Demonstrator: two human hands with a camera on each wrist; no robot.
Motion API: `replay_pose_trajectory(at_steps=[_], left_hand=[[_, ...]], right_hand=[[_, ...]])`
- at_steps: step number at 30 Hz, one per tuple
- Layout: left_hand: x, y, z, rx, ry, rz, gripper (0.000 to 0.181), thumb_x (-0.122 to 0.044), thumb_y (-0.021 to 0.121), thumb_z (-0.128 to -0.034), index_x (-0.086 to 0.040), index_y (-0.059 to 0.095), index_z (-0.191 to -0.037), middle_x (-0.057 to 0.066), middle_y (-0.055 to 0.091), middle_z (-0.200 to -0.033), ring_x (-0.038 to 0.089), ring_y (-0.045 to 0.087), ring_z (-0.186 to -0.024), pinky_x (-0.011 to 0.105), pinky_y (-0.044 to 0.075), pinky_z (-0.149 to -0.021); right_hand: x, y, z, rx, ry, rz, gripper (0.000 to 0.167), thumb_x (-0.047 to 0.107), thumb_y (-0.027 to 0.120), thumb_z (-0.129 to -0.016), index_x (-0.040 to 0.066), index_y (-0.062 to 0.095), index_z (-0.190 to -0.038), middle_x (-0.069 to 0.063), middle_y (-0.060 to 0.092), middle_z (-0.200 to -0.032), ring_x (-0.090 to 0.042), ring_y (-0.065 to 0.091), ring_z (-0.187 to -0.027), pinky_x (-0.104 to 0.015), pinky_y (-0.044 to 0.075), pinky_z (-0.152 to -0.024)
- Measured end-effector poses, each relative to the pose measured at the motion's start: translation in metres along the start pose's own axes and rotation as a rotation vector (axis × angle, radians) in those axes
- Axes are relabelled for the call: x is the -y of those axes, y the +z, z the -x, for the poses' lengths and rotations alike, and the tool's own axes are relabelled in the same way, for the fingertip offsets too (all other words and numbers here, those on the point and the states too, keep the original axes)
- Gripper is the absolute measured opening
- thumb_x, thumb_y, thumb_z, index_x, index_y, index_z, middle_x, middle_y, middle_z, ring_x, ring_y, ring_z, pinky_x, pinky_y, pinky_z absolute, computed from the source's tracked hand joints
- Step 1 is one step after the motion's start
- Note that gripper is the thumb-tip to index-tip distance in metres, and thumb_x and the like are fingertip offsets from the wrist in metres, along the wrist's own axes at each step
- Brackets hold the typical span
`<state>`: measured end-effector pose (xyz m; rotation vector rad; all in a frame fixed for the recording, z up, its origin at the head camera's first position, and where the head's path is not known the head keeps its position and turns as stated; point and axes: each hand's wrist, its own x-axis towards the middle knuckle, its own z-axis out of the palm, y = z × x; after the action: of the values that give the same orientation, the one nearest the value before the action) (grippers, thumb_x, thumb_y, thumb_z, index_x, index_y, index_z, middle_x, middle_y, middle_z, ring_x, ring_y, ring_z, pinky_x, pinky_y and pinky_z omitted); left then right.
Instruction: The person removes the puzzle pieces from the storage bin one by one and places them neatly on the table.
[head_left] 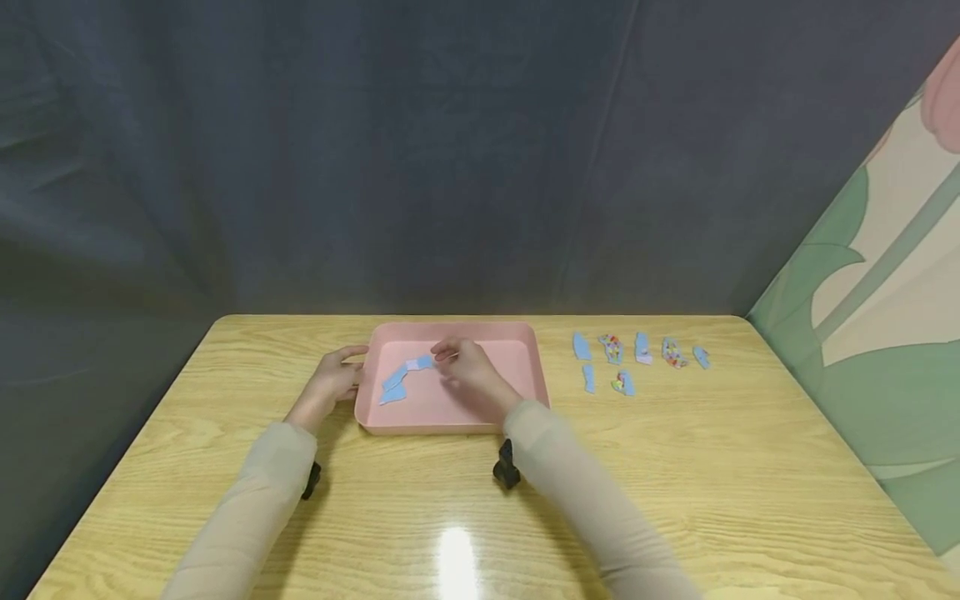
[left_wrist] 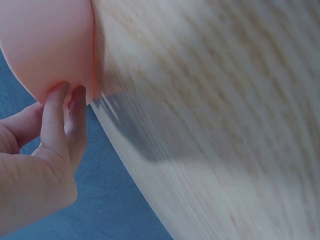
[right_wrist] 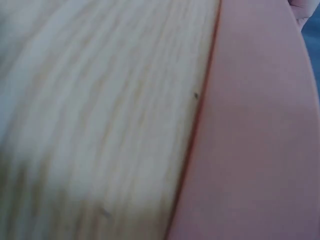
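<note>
My left hand (head_left: pixel 335 382) is at the left side of the pink tray (head_left: pixel 480 429); in the left wrist view its slightly bent fingers (left_wrist: pixel 55 117) touch the tray's outer wall (left_wrist: pixel 55 30). Over the inside of the tray is my right hand (head_left: pixel 471 368), fingertips close to the right end of a blue piece (head_left: pixel 424 362). Whether they hold anything cannot be made out. A pale lilac piece (head_left: pixel 412 365) adjoins that blue one, with other blue pieces (head_left: pixel 393 393) below and left, forming a bent strip. The right wrist view mostly shows tray wall (right_wrist: pixel 255 125).
Right of the tray, several flat irregular pieces lie in two rows on the wooden table (head_left: pixel 675 467), some plain blue (head_left: pixel 581 346), others multicoloured (head_left: pixel 612 348). A dark curtain (head_left: pixel 450 167) hangs behind the table; a floral-patterned cloth (head_left: pixel 885 317) is at the right.
</note>
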<state>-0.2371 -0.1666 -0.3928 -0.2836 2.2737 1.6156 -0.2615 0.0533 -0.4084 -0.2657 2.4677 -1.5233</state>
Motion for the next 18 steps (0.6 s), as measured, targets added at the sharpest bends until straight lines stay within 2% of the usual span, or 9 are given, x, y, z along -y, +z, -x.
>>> replay_pose_trajectory(at_steps=[5, 9, 12, 18], left_hand=[[0.001, -0.001, -0.001, 0.003, 0.011, -0.007, 0.057, 0.004, 0.041, -0.0949, -0.005, 0.027, -0.150, 0.027, 0.034, -0.150, 0.037, 0.047, -0.130, 0.032, 0.055, -0.088], [0.003, -0.001, -0.001, 0.017, 0.024, -0.015, 0.058, 0.003, 0.042, -0.0949, -0.004, 0.027, -0.150, 0.029, 0.034, -0.149, 0.038, 0.049, -0.129, 0.030, 0.056, -0.085], [0.004, -0.002, -0.001, 0.030, 0.028, -0.013, 0.058, 0.002, 0.043, -0.0950, -0.004, 0.027, -0.150, 0.029, 0.034, -0.149, 0.038, 0.050, -0.128, 0.029, 0.056, -0.083], [0.003, -0.003, 0.000, 0.022, 0.036, -0.008, 0.052, -0.004, 0.040, -0.0994, -0.006, 0.027, -0.150, 0.026, 0.038, -0.148, 0.036, 0.051, -0.128, 0.031, 0.056, -0.086]], right_hand=[[-0.003, 0.006, -0.004, -0.038, -0.025, 0.043, 0.028, -0.008, 0.058, -0.086, -0.005, 0.063, -0.114, -0.020, 0.065, -0.111, -0.029, 0.061, -0.103, -0.030, 0.054, -0.084], [-0.008, 0.012, -0.008, -0.045, -0.008, 0.057, 0.033, -0.008, 0.058, -0.086, -0.003, 0.061, -0.118, -0.018, 0.064, -0.117, -0.031, 0.059, -0.110, -0.035, 0.053, -0.090], [-0.010, 0.017, -0.008, -0.041, 0.009, 0.069, 0.039, -0.006, 0.058, -0.085, 0.000, 0.059, -0.123, -0.017, 0.061, -0.125, -0.031, 0.057, -0.117, -0.039, 0.050, -0.097], [-0.008, 0.023, -0.009, 0.004, -0.017, 0.142, 0.047, -0.002, 0.057, -0.087, 0.003, 0.053, -0.134, -0.017, 0.055, -0.133, -0.031, 0.051, -0.125, -0.043, 0.043, -0.106]])
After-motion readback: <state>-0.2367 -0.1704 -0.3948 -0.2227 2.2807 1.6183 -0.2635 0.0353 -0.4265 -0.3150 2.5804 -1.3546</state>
